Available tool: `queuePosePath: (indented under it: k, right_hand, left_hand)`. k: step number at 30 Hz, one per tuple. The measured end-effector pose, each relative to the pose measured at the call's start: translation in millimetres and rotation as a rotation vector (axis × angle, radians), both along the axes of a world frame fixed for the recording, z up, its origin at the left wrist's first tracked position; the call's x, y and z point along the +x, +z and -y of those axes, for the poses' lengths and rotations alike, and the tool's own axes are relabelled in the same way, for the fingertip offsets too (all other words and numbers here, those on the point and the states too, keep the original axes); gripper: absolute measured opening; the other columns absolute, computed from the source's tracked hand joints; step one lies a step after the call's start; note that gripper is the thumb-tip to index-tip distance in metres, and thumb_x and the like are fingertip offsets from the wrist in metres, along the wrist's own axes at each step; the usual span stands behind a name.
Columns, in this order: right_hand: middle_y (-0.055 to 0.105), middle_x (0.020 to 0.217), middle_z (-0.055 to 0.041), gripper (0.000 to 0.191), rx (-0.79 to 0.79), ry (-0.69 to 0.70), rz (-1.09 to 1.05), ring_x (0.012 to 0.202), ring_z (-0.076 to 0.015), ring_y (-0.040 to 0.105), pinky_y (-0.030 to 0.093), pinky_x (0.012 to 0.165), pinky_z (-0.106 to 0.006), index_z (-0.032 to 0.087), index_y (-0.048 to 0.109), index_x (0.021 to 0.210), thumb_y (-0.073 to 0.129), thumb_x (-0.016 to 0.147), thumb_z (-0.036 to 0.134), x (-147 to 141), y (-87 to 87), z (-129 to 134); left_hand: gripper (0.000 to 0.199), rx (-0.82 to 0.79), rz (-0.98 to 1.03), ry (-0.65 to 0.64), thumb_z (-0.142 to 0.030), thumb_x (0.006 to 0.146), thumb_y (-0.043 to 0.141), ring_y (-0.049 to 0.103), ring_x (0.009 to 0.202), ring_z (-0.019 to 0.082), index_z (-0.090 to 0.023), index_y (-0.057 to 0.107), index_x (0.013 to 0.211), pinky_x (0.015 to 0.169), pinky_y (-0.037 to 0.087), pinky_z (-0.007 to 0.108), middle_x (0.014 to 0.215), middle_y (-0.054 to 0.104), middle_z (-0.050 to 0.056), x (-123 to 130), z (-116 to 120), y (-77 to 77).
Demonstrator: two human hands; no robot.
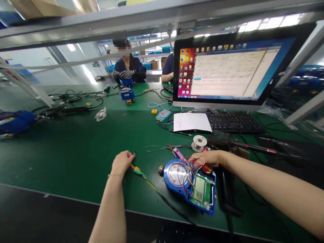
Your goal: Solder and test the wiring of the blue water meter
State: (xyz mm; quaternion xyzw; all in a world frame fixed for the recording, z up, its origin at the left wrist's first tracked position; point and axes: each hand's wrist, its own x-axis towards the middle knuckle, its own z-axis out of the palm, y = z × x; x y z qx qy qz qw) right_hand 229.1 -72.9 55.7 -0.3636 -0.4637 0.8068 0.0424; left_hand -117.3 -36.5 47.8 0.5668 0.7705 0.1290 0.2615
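My left hand (pixel 123 162) is closed in a pinch on the end of a cable (pixel 152 187) with yellow and green clip-like sleeves. The cable runs down to the right across the green bench. Right of it lies a blue water meter (pixel 169 182) with a brass fitting, a round dial and an open box with a lit display (pixel 199 189). Thin red, yellow and white wires loop over the meter. At the meter's far edge my right hand (pixel 209 158) has its fingers curled round some of these wires; its fingertips are partly hidden.
Beyond the meter lie pliers (pixel 172 149), a purple-white battery (pixel 179 154) and a solder spool (pixel 199 141). A monitor (pixel 227 71), keyboard (pixel 234 122) and white paper (pixel 191 122) stand behind. Another blue meter (pixel 17 121) is at left. Across the bench (pixel 76 152) sit two people (pixel 131 67).
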Motion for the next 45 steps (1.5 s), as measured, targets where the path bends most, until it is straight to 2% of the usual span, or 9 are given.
queuePosePath:
  k: [5,9,11,16,18,31,36,40,45]
  right_hand:
    - [0.062,0.067,-0.0001,0.03,0.065,-0.018,-0.062,0.059,-0.0088,0.057,0.047,0.059,-0.018,0.009,0.063,0.081,0.069,0.056,0.026,-23.7,10.0,-10.0]
    - [0.064,0.08,-0.0017,0.033,0.08,-0.057,-0.118,0.07,-0.0092,0.059,0.047,0.07,-0.019,0.01,0.064,0.087,0.069,0.056,0.021,-36.5,12.5,-17.1]
    - [0.064,0.084,-0.002,0.034,0.088,-0.089,-0.133,0.074,-0.0095,0.059,0.046,0.072,-0.019,0.01,0.064,0.088,0.07,0.056,0.019,-36.7,10.9,-17.6]
    - [0.064,0.093,-0.0044,0.041,0.101,-0.189,-0.167,0.084,-0.0114,0.058,0.044,0.08,-0.021,0.01,0.063,0.097,0.073,0.059,0.023,-25.4,5.7,-9.4]
    - [0.064,0.095,-0.0054,0.043,0.09,-0.219,-0.194,0.084,-0.0124,0.058,0.044,0.08,-0.022,0.011,0.063,0.098,0.072,0.062,0.032,-19.5,4.6,-4.5]
    - [0.065,0.077,-0.0056,0.023,0.106,-0.517,-0.092,0.067,-0.012,0.056,0.042,0.063,-0.022,0.012,0.064,0.079,0.061,0.076,0.034,-24.6,9.3,21.5]
    - [0.066,0.09,-0.0071,0.033,0.166,-0.694,-0.038,0.084,-0.0173,0.058,0.041,0.077,-0.027,0.012,0.065,0.09,0.049,0.084,0.04,-30.0,9.2,38.3]
    - [0.065,0.085,-0.0058,0.034,0.201,-0.739,-0.027,0.084,-0.0191,0.057,0.04,0.077,-0.03,0.014,0.065,0.086,0.048,0.081,0.043,-32.5,5.3,44.6]
    - [0.061,0.078,-0.0043,0.029,0.278,-0.713,0.007,0.083,-0.0195,0.054,0.039,0.073,-0.029,0.016,0.063,0.076,0.045,0.079,0.039,-33.4,6.8,45.1]
  left_hand:
    - [0.028,0.188,0.27,0.017,-0.044,0.066,0.059,0.058,0.064,0.015,-0.017,0.056,0.072,0.062,0.047,0.025,0.065,0.061,0.0,-26.3,58.7,46.0]
    - [0.026,0.516,0.662,0.01,-0.044,0.071,0.063,0.05,0.051,0.009,-0.019,0.057,0.075,0.048,0.043,0.018,0.055,0.052,-0.005,13.6,112.5,84.3]
    - [0.014,0.62,0.567,-0.072,-0.035,0.078,0.059,0.05,0.048,0.007,-0.021,0.06,0.08,0.046,0.043,0.017,0.054,0.052,-0.006,43.3,137.9,93.2]
    - [0.018,0.952,0.126,-0.624,-0.006,0.075,0.061,0.053,0.06,0.007,-0.015,0.064,0.091,0.05,0.045,0.017,0.069,0.059,0.001,97.7,178.3,79.9]
    - [0.026,1.031,0.072,-0.716,-0.002,0.072,0.063,0.05,0.059,0.007,-0.011,0.064,0.096,0.048,0.042,0.019,0.067,0.056,0.001,106.2,182.4,68.8]
    - [0.029,0.966,-0.07,-0.794,-0.001,0.078,0.055,0.051,0.081,0.014,-0.011,0.062,0.104,0.067,0.047,0.027,0.082,0.052,0.006,97.3,173.3,34.6]
    - [0.027,0.973,-0.035,-0.705,0.0,0.074,0.06,0.054,0.085,0.013,-0.014,0.064,0.098,0.076,0.05,0.026,0.079,0.052,0.001,105.7,174.0,40.2]
    - [0.018,0.896,0.029,-0.618,-0.004,0.078,0.058,0.056,0.075,0.008,-0.018,0.065,0.087,0.062,0.049,0.018,0.079,0.055,0.0,112.8,172.9,50.2]
    - [0.023,0.839,-0.129,-0.804,-0.007,0.081,0.054,0.054,0.071,0.009,-0.016,0.063,0.1,0.061,0.047,0.02,0.078,0.056,0.003,107.6,170.7,60.5]
